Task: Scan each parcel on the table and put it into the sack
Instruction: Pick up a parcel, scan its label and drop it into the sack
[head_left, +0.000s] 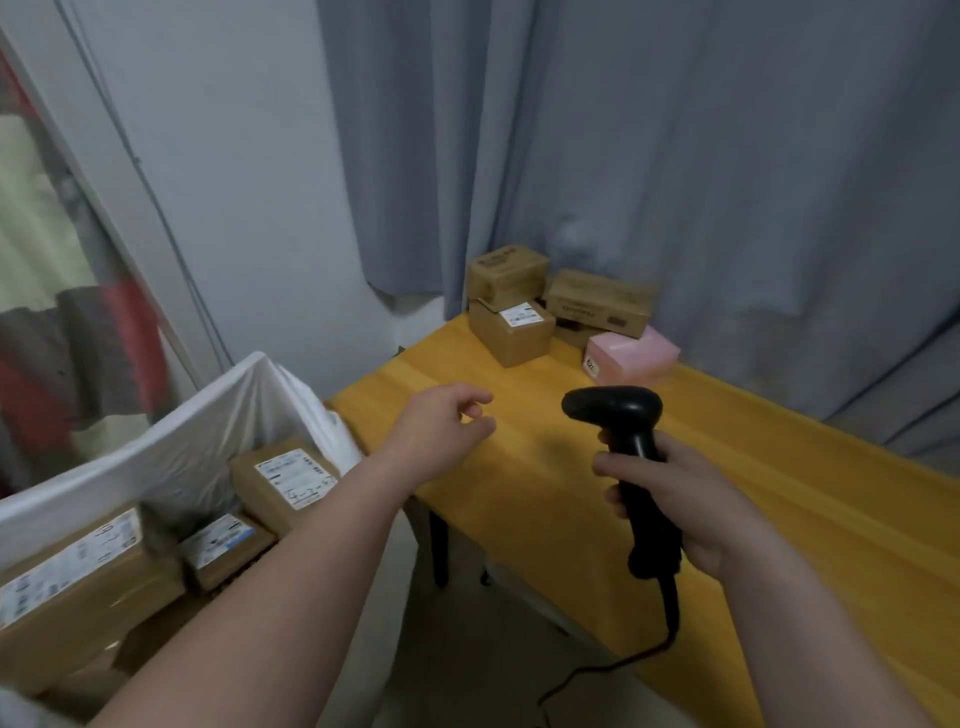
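Right hand (691, 514) gripping scanner (623, 447), muzzle facing parcels (561, 306). Left hand (441, 426) hanging empty, fingers loose, between sack (208, 415) and table (779, 493), likely for next pick.

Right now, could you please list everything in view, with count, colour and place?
Yellow wooden table: one, yellow, right of centre.
White plastic sack: one, white, open, left of the table.
Brown cardboard parcels on the table: at least three, brown, stacked at its far corner.
Pink box-shaped parcel: one, pink, beside that stack.
Brown cardboard parcels in the sack: three visible, brown, white labels.
Black handheld scanner: one, black, corded, above the table.
Grey fabric curtain: one, grey, behind the table.
Left hand: one, empty, open, over the table's near corner.
Right hand: one, grips the scanner's handle.
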